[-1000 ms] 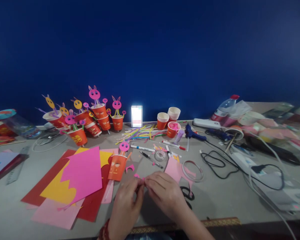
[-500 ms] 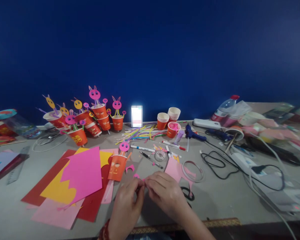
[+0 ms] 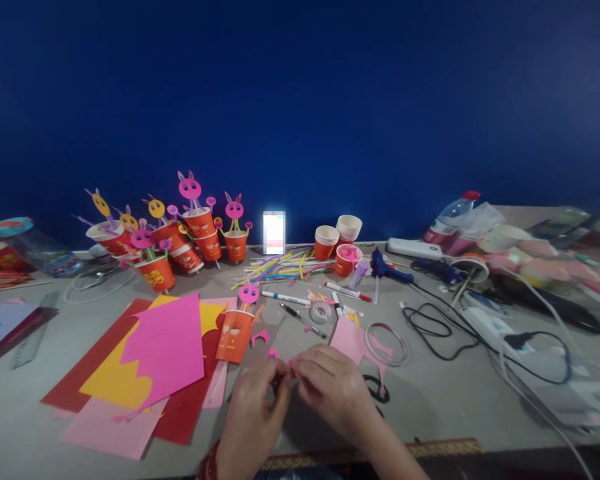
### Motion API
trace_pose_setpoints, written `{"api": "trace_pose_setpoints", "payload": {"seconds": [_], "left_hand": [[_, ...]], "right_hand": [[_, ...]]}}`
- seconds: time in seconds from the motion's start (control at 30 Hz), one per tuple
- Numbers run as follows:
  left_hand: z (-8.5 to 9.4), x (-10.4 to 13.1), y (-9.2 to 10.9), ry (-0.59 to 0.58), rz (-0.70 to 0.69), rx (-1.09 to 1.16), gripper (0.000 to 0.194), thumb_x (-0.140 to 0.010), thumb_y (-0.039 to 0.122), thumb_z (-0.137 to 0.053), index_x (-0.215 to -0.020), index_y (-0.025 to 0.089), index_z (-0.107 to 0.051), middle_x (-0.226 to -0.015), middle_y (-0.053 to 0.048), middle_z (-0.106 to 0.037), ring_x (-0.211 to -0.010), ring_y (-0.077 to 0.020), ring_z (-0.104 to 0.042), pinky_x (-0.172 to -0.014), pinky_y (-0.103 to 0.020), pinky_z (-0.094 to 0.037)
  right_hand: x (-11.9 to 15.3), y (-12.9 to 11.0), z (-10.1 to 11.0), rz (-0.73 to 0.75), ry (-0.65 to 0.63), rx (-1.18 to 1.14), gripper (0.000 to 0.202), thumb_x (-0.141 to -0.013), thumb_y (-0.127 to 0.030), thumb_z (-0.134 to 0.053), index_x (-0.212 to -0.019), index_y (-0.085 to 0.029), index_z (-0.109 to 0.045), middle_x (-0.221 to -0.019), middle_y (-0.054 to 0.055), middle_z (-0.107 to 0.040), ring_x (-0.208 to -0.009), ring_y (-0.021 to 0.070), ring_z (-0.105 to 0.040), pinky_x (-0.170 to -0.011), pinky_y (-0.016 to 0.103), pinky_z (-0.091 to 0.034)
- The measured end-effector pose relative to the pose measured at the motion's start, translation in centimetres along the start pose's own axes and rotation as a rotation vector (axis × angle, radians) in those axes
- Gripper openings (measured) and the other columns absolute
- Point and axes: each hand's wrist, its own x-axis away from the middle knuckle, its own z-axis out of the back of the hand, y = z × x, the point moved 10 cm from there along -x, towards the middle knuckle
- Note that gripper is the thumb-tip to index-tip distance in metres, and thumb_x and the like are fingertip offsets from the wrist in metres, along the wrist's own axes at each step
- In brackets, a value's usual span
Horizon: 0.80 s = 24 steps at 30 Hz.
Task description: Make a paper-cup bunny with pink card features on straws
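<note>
Near the front edge of the table, my left hand (image 3: 257, 407) and my right hand (image 3: 327, 387) meet at the fingertips. Both are closed in a pinch around a tiny pink piece (image 3: 290, 365), mostly hidden by the fingers. Just beyond them lie a small pink disc (image 3: 273, 354) and a curved pink paper scrap (image 3: 260, 339). An orange paper cup with a pink bunny head (image 3: 235, 335) lies to the left of these. Black-handled scissors (image 3: 380, 388) rest right of my right hand, partly under pink paper (image 3: 347, 340).
Coloured paper sheets (image 3: 167, 353) spread at left, with decorated cups (image 3: 197, 223) behind. Pipe cleaners (image 3: 285, 267), stacked cups (image 3: 325, 243) and a lit screen (image 3: 274, 233) stand at the back. A blue glue gun (image 3: 390, 268), tape rolls (image 3: 321, 311), cables and a bottle (image 3: 447, 217) are rightward.
My fingers have shifted very slightly at the pinched piece, and a little more of the small disc beyond them shows. Nothing else has visibly moved.
</note>
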Motion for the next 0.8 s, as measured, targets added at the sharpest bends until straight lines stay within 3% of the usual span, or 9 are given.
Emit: {"api": "trace_pose_setpoints", "payload": {"seconds": [0.3, 0.5, 0.8], "left_hand": [[0.26, 0.13, -0.04, 0.003, 0.003, -0.012, 0.013, -0.094, 0.018, -0.047, -0.086, 0.023, -0.056, -0.081, -0.001, -0.067, -0.077, -0.0193, -0.064, -0.071, -0.028, -0.046], [-0.13, 0.21, 0.10, -0.002, -0.008, -0.038, 0.014, -0.093, 0.016, -0.046, -0.083, 0.023, -0.055, -0.077, -0.001, -0.066, -0.072, -0.0192, -0.063, -0.070, -0.029, -0.047], [0.09, 0.07, 0.05, -0.021, 0.024, 0.025, 0.014, -0.094, 0.021, -0.047, -0.084, 0.023, -0.057, -0.078, -0.001, -0.066, -0.074, -0.0189, -0.064, -0.069, -0.028, -0.046]], "right_hand": [[-0.19, -0.20, -0.09, -0.017, -0.104, -0.041, 0.017, -0.095, -0.010, -0.049, -0.099, -0.019, -0.063, -0.088, 0.008, -0.073, -0.077, 0.0192, -0.064, -0.070, 0.032, -0.054], [-0.18, -0.11, -0.37, -0.003, -0.054, 0.010, 0.019, -0.087, -0.003, -0.050, -0.086, -0.019, -0.060, -0.076, 0.005, -0.070, -0.069, 0.0177, -0.060, -0.065, 0.030, -0.051], [0.11, 0.69, 0.20, -0.078, -0.020, -0.070, 0.019, -0.086, -0.003, -0.053, -0.089, -0.021, -0.060, -0.080, 0.005, -0.070, -0.073, 0.0188, -0.063, -0.067, 0.030, -0.051]]}}
